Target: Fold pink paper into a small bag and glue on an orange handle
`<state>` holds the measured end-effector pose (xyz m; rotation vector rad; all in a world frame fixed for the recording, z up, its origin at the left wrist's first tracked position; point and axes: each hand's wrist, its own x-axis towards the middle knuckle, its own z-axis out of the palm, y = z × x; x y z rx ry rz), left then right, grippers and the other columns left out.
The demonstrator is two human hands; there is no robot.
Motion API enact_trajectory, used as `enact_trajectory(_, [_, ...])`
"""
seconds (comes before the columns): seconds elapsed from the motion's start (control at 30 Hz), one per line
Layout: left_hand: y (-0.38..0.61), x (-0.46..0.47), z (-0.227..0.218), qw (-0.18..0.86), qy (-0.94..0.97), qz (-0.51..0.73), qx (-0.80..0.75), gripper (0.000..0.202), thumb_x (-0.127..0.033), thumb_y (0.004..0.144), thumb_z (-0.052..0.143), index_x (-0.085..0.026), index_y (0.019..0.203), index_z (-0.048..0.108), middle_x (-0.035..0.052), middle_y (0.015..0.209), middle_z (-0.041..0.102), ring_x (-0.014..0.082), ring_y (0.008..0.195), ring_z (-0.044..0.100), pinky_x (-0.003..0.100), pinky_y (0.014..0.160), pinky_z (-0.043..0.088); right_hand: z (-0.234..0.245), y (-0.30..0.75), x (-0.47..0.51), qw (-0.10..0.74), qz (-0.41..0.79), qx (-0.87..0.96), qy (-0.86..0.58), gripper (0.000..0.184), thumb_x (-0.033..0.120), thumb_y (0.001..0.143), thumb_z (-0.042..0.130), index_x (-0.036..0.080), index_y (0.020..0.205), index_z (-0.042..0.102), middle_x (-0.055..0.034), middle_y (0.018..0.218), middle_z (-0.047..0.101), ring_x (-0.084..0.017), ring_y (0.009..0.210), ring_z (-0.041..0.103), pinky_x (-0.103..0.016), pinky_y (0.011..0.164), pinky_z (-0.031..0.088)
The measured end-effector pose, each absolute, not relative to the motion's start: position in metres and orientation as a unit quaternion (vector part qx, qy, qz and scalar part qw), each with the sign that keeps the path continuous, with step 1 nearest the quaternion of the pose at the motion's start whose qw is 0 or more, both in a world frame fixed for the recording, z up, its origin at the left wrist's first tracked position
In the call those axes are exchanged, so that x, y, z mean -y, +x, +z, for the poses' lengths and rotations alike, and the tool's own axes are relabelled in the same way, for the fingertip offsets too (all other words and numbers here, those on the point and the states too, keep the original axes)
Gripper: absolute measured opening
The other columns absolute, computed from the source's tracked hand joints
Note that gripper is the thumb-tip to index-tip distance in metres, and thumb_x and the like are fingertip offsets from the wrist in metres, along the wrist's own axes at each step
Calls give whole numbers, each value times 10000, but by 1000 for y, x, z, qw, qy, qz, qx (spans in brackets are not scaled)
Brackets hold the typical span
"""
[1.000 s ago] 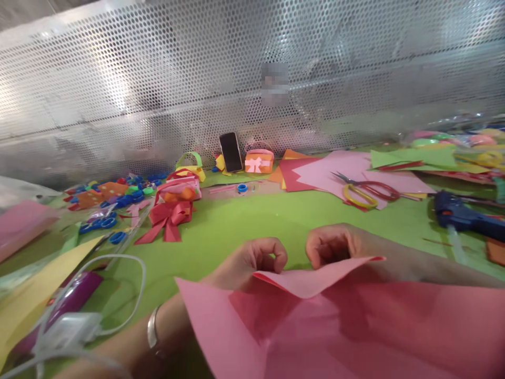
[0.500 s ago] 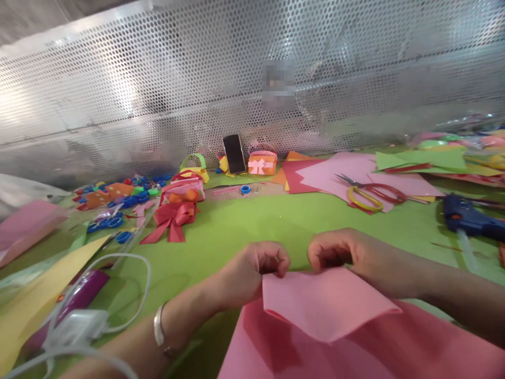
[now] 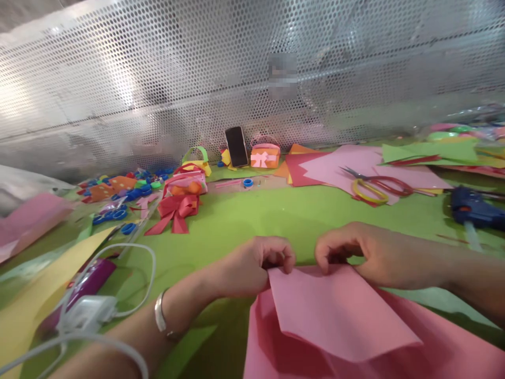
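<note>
A large sheet of pink paper (image 3: 343, 316) lies in front of me with its far part folded back over itself, and the lower layer spreads toward the bottom right. My left hand (image 3: 264, 263) pinches the far left corner of the fold, fingers curled. At the far edge, my right hand (image 3: 351, 250) also has its fingers closed on the paper, a short way to the right. The fingertips of both hands are partly hidden behind their knuckles. The near edge of the folded flap stands slightly raised above the layer beneath.
Red and yellow-handled scissors (image 3: 379, 188) rest on pink sheets at the back right, near a blue glue gun (image 3: 477, 208). A phone (image 3: 236, 147) leans beside a small orange paper bag (image 3: 265, 157). A red bow (image 3: 177, 210) and a white cable (image 3: 152, 279) lie left.
The view has shifted slightly. The folded flap has come further toward me and shows more of its surface. Both hands keep hold of its far edge.
</note>
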<state>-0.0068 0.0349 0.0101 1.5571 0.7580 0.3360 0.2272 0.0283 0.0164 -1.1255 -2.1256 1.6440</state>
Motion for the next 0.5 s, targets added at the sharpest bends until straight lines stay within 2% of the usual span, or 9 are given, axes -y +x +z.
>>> enact_trajectory(0.17, [-15,-38,18,624,703,78,-333,338,8,559,465,-176,821,572,-42,734,569,78,647,481,186,573,359,19,227,-26,100,498,762,-401,327,54,559,414,211,751,626,43,749,646,-141,735,587,-232,652,424])
enact_trajectory(0.3, [-17,-40,30,645,686,5,-338,458,6,548,439,-178,929,614,-35,865,619,50,585,438,177,504,314,21,230,-23,87,409,812,-407,373,24,551,402,231,733,654,60,721,654,-141,713,578,-227,638,409])
enact_trajectory(0.4, [-14,-38,37,677,644,1,-356,307,-59,625,514,-158,890,633,-25,838,632,53,595,468,176,523,356,23,229,-19,87,369,833,-403,371,3,589,423,241,737,666,72,730,674,-138,711,598,-229,644,409])
enact_trajectory(0.47, [-12,-35,38,653,646,16,-395,112,-154,689,590,-155,800,608,-37,714,607,64,598,490,184,542,381,24,227,-16,90,343,845,-400,376,-12,608,434,247,753,666,78,746,682,-132,714,605,-230,645,407])
enact_trajectory(0.5, [-11,-33,38,631,651,29,-420,95,-192,691,628,-163,767,578,-54,654,578,65,576,483,185,525,375,25,226,-14,90,331,852,-395,370,-16,618,440,247,755,660,81,749,681,-128,712,604,-229,645,406])
